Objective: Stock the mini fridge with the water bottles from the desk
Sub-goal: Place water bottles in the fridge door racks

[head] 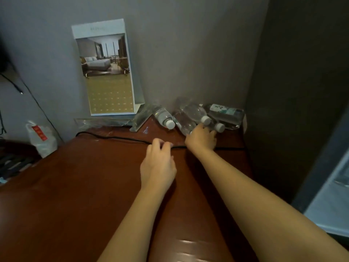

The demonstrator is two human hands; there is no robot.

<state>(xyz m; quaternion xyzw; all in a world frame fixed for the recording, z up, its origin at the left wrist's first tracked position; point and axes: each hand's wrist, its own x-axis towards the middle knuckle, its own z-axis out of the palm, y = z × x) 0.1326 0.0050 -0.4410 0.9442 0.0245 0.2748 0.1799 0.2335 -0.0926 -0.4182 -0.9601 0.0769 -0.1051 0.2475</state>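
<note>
Reaching right of the calendar (pixel 107 72), your right hand (pixel 201 138) touches the lying bottles (pixel 192 110), grip unclear; your left hand (pixel 157 163) hovers before the calendar, loosely curled, empty.

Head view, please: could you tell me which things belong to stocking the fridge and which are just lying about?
For the job: water bottles, desk, right hand at the bottles, left hand.
Lying about: calendar card, black cable, plastic bag, clear stand.
</note>
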